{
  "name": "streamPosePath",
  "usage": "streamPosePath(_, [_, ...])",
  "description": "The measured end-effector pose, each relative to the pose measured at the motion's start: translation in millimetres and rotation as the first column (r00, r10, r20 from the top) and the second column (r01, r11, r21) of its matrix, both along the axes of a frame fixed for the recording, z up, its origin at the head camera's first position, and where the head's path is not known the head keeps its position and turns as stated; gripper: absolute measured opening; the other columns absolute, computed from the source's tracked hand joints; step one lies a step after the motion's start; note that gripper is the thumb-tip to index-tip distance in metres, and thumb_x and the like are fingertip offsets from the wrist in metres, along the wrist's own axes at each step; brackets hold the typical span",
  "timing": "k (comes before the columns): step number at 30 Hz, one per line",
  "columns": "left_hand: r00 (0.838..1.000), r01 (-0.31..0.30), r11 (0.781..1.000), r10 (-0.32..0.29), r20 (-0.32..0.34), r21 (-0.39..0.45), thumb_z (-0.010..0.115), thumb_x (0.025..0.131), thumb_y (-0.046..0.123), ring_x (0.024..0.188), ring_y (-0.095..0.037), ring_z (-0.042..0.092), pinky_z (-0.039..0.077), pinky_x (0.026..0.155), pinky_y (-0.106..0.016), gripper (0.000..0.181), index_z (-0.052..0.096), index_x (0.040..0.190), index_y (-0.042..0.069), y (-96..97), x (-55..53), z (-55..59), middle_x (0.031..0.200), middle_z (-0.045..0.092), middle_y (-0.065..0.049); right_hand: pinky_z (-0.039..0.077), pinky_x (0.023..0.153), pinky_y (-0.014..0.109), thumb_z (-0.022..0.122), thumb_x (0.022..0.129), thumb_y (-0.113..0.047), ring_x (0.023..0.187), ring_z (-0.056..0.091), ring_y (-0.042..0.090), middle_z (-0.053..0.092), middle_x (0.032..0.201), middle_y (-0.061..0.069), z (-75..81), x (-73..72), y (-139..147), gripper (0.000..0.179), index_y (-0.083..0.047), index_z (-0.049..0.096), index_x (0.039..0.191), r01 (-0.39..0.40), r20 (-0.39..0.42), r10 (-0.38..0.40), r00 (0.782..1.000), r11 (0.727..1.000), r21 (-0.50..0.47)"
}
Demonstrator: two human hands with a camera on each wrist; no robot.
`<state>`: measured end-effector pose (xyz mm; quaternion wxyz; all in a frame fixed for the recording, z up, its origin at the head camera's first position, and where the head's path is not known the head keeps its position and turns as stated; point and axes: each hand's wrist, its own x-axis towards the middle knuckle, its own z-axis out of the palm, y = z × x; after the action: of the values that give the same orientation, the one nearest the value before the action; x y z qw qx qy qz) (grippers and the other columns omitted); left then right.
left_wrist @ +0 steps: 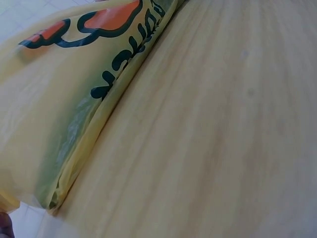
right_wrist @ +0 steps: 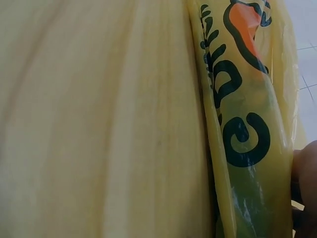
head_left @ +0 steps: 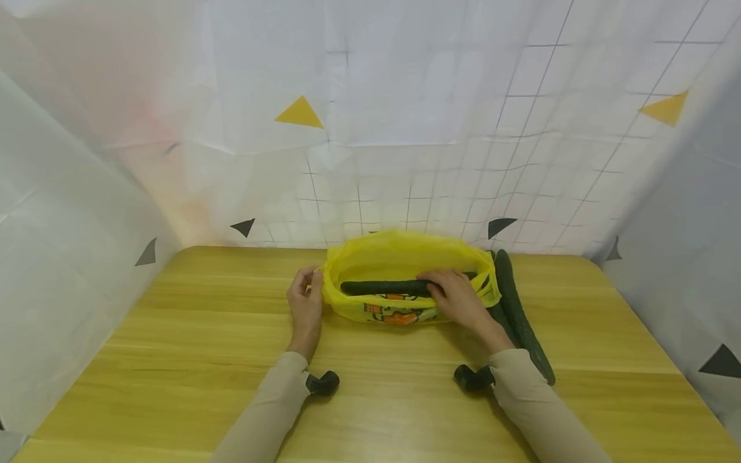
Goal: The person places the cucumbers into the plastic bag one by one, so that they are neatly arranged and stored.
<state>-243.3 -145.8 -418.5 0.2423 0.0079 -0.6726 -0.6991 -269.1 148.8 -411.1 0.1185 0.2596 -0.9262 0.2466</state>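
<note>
head view shows a straight, dark-green cucumber [head_left: 382,287].

Three cameras are facing one yellow bag [head_left: 405,257], one from above and two from close by.
The head camera is looking forward and down from the bag's near side, farthest off, taking in the whole bag and much of the counter [head_left: 382,392]. The left wrist camera [head_left: 324,384] and right wrist camera [head_left: 475,378] are peering closely from before the bag's left and right ends, their pictures tilting its bottom edge steeply. All three views are sharing its printed front.
</note>
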Motion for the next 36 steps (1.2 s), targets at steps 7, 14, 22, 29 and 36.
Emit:
streamPosePath(7, [1.0,0.005,1.0,-0.005,0.009,0.004,0.056,0.095,0.016,0.077,-0.007,0.052,0.042,0.064,-0.018,0.023,0.063,0.106,-0.003,1.5,1.5,2.6,0.085,0.057,0.003,0.045,0.095,0.049,0.053,0.096,-0.013,0.113,0.058,0.03,0.062,0.122,0.011,3.6,2.5,3.2,0.028,-0.008,0.061,0.123,-0.01,0.071,0.015,0.997,0.997,-0.079])
streamPosePath(14, [1.0,0.007,1.0,-0.007,0.011,0.0,0.055,0.096,0.016,0.078,-0.006,0.053,0.044,0.064,-0.017,0.023,0.063,0.107,-0.002,2.3,2.2,2.8,0.086,0.058,0.004,0.045,0.096,0.049,0.051,0.098,-0.018,0.118,0.054,0.029,0.057,0.128,0.009,9.0,9.4,10.7,0.031,-0.009,0.057,0.127,0.016,0.139,0.002,0.99,0.992,-0.129])
streamPosePath(22, [1.0,0.0,1.0,0.0,0.003,0.001,0.056,0.095,0.016,0.079,-0.005,0.054,0.044,0.066,-0.017,0.023,0.063,0.107,-0.003,1.6,3.5,2.5,0.087,0.059,0.003,0.046,0.093,0.049,0.052,0.098,-0.016,0.115,0.055,0.03,0.058,0.125,0.01,12.8,15.1,16.4,0.03,-0.009,0.057,0.127,-0.003,0.076,0.017,0.997,0.984,-0.176])
streamPosePath(29, [1.0,0.001,1.0,-0.001,-0.002,-0.006,0.056,0.095,0.017,0.078,-0.004,0.053,0.043,0.063,-0.016,0.024,0.063,0.107,-0.003,0.3,4.4,1.0,0.087,0.058,0.001,0.044,0.095,0.05,0.052,0.097,-0.015,0.119,0.052,0.031,0.056,0.128,0.012,23.2,21.5,23.0,0.032,-0.007,0.055,0.128,0.006,0.066,0.008,0.998,0.979,-0.203])
streamPosePath(36, [1.0,0.003,1.0,-0.003,0.004,0.002,0.057,0.095,0.023,0.078,-0.006,0.052,0.041,0.062,-0.017,0.026,0.064,0.108,0.002,-1.6,-4.5,-10.1,0.088,0.057,0.003,0.045,0.092,0.051,0.052,0.097,-0.015,0.115,0.054,0.031,0.057,0.127,0.012,30.7,21.5,35.4,0.033,-0.009,0.053,0.13,0.039,0.035,-0.032,0.999,0.976,-0.214])
